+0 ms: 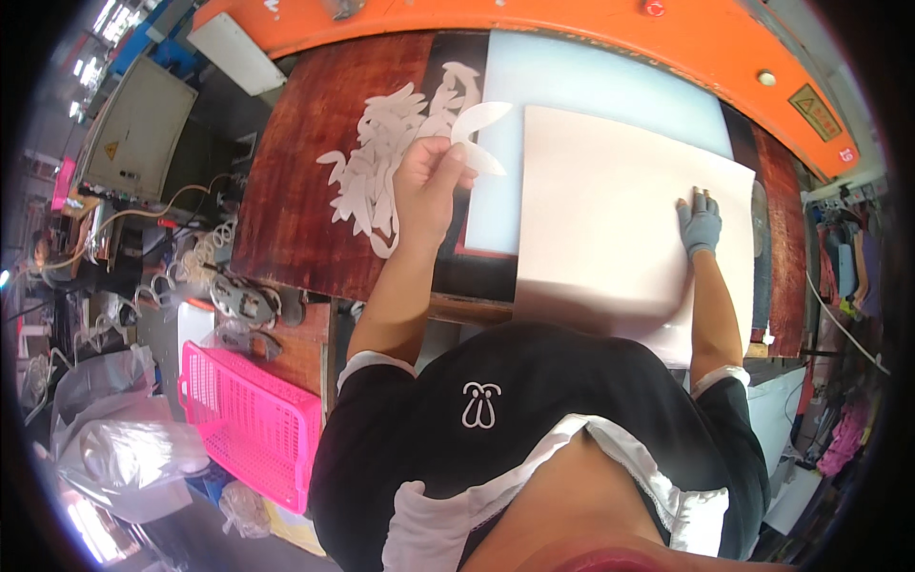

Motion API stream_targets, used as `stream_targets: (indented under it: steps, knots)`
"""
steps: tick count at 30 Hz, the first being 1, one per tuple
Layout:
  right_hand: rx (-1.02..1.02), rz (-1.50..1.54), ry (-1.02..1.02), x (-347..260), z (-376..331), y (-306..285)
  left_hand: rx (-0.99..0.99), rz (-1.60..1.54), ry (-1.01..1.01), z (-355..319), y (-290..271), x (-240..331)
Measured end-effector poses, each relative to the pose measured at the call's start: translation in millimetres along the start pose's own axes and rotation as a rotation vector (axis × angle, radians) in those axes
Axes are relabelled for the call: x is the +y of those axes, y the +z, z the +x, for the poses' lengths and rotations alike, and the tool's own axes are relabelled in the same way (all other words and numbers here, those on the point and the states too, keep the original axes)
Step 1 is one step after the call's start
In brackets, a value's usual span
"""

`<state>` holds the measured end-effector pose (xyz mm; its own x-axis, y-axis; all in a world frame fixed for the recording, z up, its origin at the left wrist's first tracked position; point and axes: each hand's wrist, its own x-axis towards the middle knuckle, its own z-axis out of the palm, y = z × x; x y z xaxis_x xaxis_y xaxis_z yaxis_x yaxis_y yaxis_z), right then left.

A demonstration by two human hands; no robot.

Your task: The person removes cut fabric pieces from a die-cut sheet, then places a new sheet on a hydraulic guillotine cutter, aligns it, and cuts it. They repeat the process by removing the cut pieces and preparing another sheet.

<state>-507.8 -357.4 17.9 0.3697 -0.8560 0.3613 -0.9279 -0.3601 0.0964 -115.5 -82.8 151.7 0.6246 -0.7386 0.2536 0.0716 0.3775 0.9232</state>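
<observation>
My left hand (434, 179) pinches a curved white cut-out piece (484, 122), shaped like a crescent with two pointed ends. Beside that hand, a heap of similar white pieces (374, 143) lies on the dark red wooden table (319, 105). My right hand (701, 224), in a grey glove with bare fingertips, rests flat with fingers stretched out on a large pale pinkish sheet (610, 210). This sheet covers part of a light blue-white board (591, 81), and its near edge bends down toward my body.
An orange machine beam (534, 21) spans the table's far side, with a red button (653, 9) on it. At the lower left stands a pink plastic basket (250, 419), beside clear plastic bags (133, 443). A grey metal cabinet (143, 129) is at the far left.
</observation>
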Motion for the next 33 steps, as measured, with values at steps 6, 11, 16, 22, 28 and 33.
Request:
stream_targets:
  steps: [6,11,16,22,28,33]
  knots:
    - [-0.015,0.012,0.020,-3.2,-0.4,-8.0,-0.104,-0.089,0.070,-9.3,32.1,26.2]
    - [-0.054,0.032,0.046,-7.0,-0.5,-13.9,-0.142,-0.101,0.098,-15.4,39.0,30.7]
    - [-0.062,0.027,0.055,-8.1,-0.6,-14.8,-0.164,-0.113,0.091,-19.7,38.8,31.8]
    - [-0.070,0.036,0.069,-6.6,-0.4,-12.3,-0.169,-0.110,0.057,-22.1,39.9,31.1]
    - [-0.018,0.031,0.052,-6.0,-0.8,-9.8,-0.093,-0.038,0.052,-23.9,43.4,30.4]
    - [-0.063,0.039,0.067,-7.2,0.0,-11.1,-0.036,0.643,1.111,-15.7,45.2,31.3]
